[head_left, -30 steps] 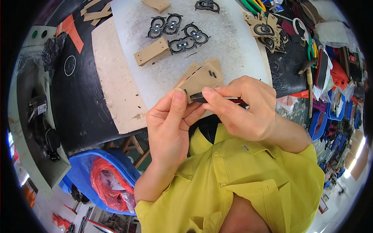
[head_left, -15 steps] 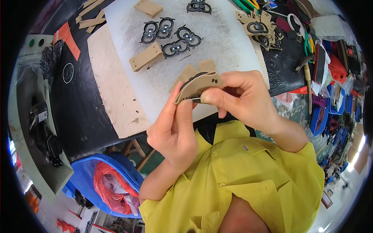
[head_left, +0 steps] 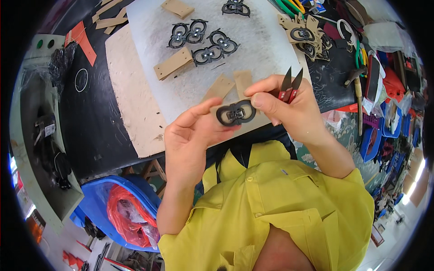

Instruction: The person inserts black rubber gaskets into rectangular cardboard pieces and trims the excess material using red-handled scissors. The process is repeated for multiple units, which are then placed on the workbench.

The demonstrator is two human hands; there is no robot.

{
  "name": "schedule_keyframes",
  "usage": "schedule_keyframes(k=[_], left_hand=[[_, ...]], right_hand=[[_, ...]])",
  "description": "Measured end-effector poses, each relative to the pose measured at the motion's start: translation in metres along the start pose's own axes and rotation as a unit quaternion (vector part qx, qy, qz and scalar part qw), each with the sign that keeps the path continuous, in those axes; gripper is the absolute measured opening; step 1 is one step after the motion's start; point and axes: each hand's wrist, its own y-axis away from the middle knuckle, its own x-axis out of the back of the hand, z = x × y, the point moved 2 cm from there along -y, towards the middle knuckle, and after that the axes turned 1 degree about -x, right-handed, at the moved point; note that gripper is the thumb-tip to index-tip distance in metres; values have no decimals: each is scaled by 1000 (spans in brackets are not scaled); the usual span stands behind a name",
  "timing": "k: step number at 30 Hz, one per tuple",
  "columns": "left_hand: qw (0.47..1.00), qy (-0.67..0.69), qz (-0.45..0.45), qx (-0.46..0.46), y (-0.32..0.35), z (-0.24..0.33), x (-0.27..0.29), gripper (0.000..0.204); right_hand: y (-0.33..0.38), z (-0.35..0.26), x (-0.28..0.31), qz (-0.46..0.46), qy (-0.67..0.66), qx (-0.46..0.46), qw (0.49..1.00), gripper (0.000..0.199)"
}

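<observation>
A tan strip (head_left: 247,109) with a black double-ring buckle (head_left: 236,114) on it is held between my two hands, the buckle facing up. My left hand (head_left: 186,135) grips its left end, with the thumb below and the fingers behind. At the right end, the thumb and forefinger of my right hand (head_left: 296,113) pinch the strip. Red-handled thread snips (head_left: 289,90) are tucked in that same hand, blades apart and pointing away from me. Just beyond, two loose tan strips (head_left: 219,86) lie on the white board (head_left: 266,49).
Several black buckles (head_left: 208,54) lie farther up the board, near a folded tan piece (head_left: 173,63). Finished-looking tan pieces with buckles (head_left: 302,34) are piled at the back right. A hammer (head_left: 356,81) lies at the table's right; a blue bin (head_left: 101,194) stands lower left.
The strip has turned so its buckle now faces up; before, its tan side with small holes showed. The snips' blades now stick up from my right hand, and both hands are slightly repositioned.
</observation>
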Motion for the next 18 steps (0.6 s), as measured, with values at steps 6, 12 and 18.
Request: schedule_keyframes(k=[6, 12, 18], left_hand=[[998, 50, -35, 30, -2, -5, 6, 26], [985, 148, 12, 92, -3, 1, -5, 28], [995, 0, -98, -2, -6, -5, -4, 14]], right_hand=[[0, -4, -7, -53, -212, -169, 961, 26], [0, 12, -9, -25, -199, -111, 973, 21], [7, 3, -5, -19, -172, -79, 982, 16]])
